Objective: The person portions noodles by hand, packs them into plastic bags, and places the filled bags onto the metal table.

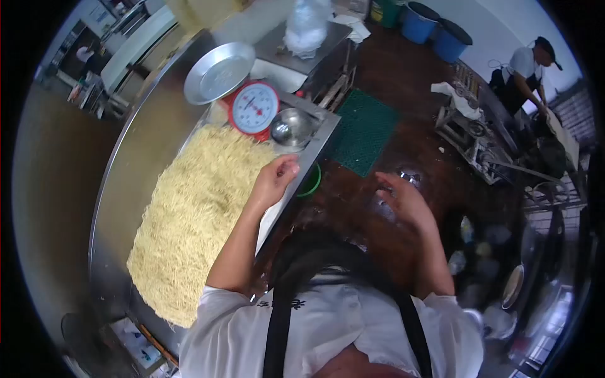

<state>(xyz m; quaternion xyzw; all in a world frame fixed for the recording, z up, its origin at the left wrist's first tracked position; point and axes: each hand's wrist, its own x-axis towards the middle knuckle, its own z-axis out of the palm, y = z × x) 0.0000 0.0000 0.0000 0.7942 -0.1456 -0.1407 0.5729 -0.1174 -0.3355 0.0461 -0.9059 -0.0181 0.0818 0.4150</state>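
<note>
A big heap of pale yellow noodles [189, 214] lies spread along the metal worktable at my left. Over the near right edge of this heap hovers my left hand [275, 181], its fingers loosely curled, a gap by the thumb and nothing seen in it. My right hand [404, 200] is in the air above the floor, fingers apart and holding nothing. Beyond the noodles stands a red dial scale [254, 108] with a wide metal pan [220, 72] at its upper left. A small steel bowl [292, 128] sits beside the scale, close to my left hand.
The worktable's metal rim [318, 142] runs between my hands. A green mat [362, 132] lies on the wet brown floor [403, 113]. Blue bins [420, 24] stand at the back. At right, a person [526, 72] works near metal machinery [472, 142]. A clear plastic bag [307, 28] sits on the far counter.
</note>
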